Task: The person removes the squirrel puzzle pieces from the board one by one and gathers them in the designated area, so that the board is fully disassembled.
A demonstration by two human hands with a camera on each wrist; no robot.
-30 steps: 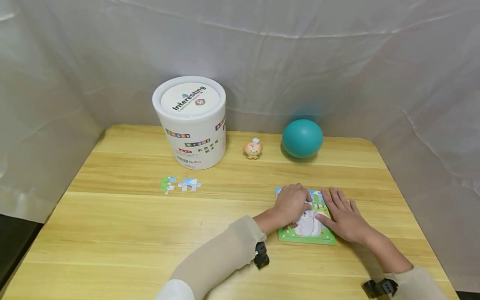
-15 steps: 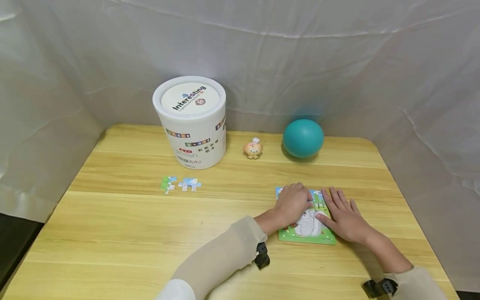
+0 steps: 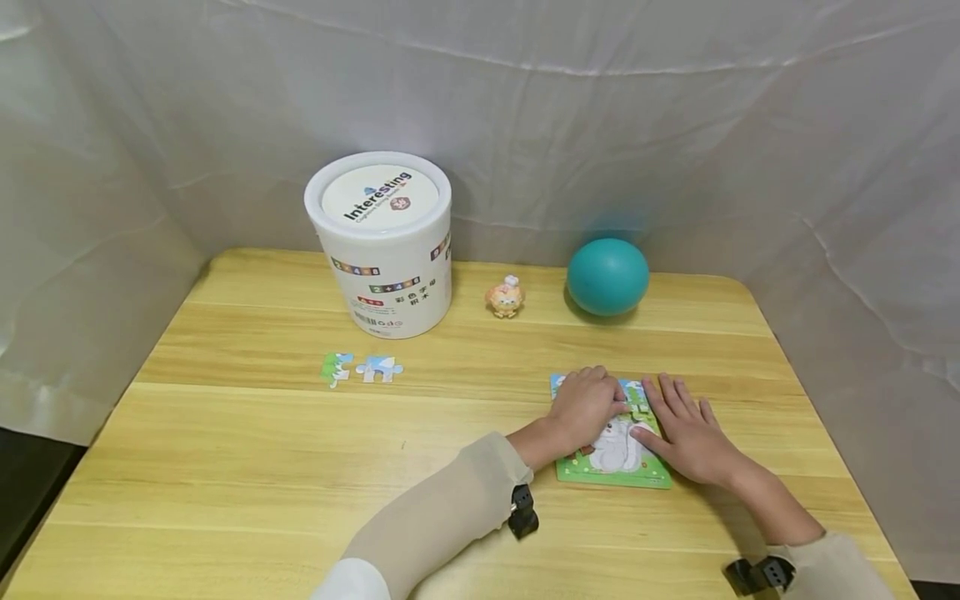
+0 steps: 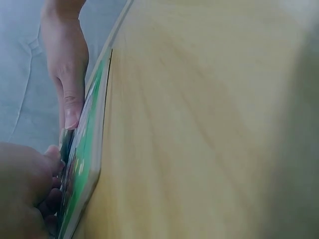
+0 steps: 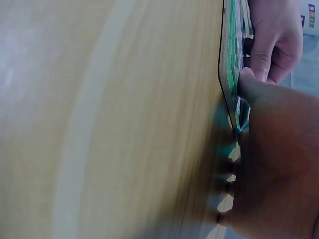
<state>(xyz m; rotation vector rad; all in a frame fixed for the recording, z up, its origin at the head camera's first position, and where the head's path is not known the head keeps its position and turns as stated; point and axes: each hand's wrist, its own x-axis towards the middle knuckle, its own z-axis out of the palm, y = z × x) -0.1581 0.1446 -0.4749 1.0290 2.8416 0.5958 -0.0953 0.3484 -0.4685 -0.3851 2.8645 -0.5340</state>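
Observation:
A jigsaw puzzle board (image 3: pixel 615 475) with a white animal on green grass lies on the right half of the table. My left hand (image 3: pixel 585 408) reaches over its upper left part with curled fingers. Its thumb and fingertips pinch a puzzle piece (image 4: pixel 66 137) that stands tilted up from the picture, mostly hidden by the fingers. My right hand (image 3: pixel 693 437) lies spread along the board's right edge, fingers straight on the table. Its thumb (image 5: pixel 249 82) presses on the picture.
Two loose puzzle pieces, one green (image 3: pixel 334 369) and one blue (image 3: pixel 379 368), lie at the left. Behind them stands a white lidded bucket (image 3: pixel 390 258). A small orange figurine (image 3: pixel 506 298) and a teal ball (image 3: pixel 607 277) stand along the back, before a grey curtain (image 3: pixel 525 125).
The puzzle piece at the left fingertips has tipped up a little, and a dark gap shows beside it. Both hands otherwise keep their places.

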